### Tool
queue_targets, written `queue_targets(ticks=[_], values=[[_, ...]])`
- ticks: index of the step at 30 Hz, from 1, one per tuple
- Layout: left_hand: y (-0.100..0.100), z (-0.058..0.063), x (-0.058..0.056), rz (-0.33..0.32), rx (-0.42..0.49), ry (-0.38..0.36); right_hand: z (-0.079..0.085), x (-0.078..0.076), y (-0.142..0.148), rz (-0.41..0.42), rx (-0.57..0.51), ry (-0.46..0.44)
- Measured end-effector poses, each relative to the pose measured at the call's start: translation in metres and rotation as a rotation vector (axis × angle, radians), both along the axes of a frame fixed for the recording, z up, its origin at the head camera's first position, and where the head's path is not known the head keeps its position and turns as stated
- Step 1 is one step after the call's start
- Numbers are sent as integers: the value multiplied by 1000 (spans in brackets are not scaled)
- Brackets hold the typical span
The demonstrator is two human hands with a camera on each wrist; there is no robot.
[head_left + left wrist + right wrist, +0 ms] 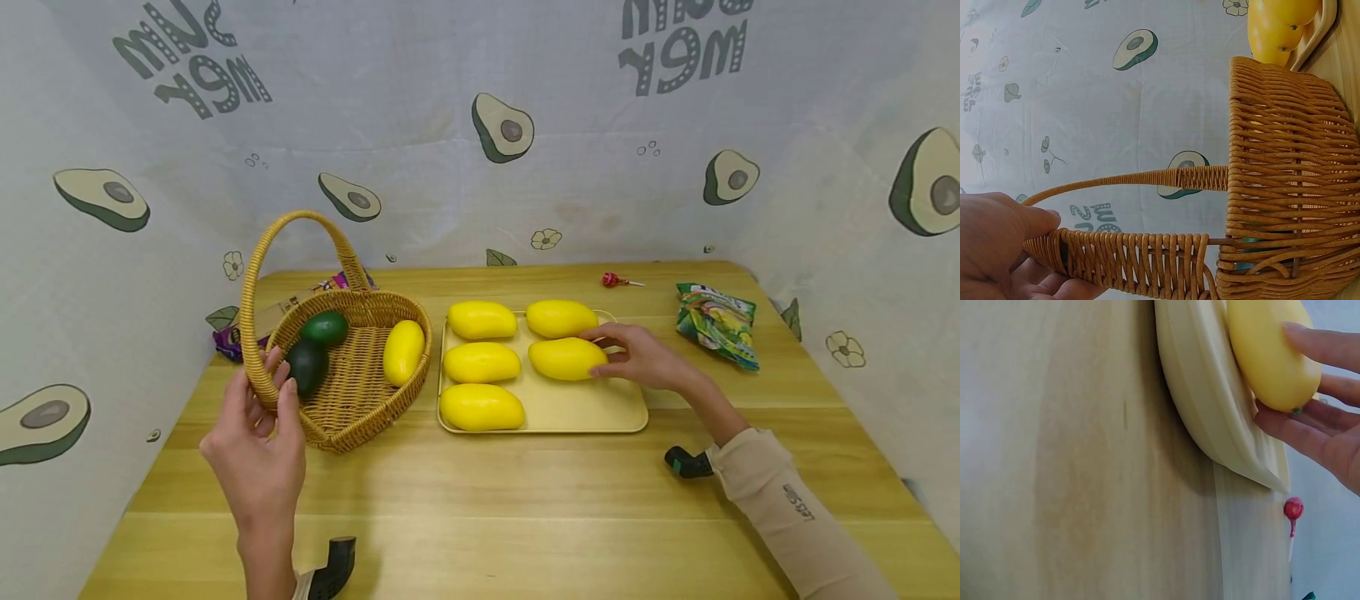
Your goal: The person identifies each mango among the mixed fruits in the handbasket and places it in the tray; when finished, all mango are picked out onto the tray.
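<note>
My left hand grips the near side of the wicker basket's handle. The heart-shaped basket holds two dark green avocados, one lighter and one nearly black, and a yellow mango. In the left wrist view, thumb and fingers wrap the handle. My right hand holds the right end of a mango over the cream tray; in the right wrist view, thumb and fingers lie on opposite sides of this mango. Several other mangoes lie on the tray.
Behind the basket lies a purple snack package, partly hidden. A red lollipop and a green snack bag sit at the back right. A patterned cloth encloses the wooden table at the back and sides.
</note>
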State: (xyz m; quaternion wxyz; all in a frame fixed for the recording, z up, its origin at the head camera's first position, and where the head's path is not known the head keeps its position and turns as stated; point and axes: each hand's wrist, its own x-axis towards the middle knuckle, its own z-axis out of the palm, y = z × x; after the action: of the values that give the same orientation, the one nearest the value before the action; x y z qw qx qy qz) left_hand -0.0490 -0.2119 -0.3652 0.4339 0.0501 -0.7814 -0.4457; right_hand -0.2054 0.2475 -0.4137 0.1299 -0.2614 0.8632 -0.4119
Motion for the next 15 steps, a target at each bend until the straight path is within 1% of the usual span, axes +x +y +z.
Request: queue_targets(ticks=[15], values=[[0, 0, 2, -7, 2, -6, 2, -1, -1, -6, 15, 17]])
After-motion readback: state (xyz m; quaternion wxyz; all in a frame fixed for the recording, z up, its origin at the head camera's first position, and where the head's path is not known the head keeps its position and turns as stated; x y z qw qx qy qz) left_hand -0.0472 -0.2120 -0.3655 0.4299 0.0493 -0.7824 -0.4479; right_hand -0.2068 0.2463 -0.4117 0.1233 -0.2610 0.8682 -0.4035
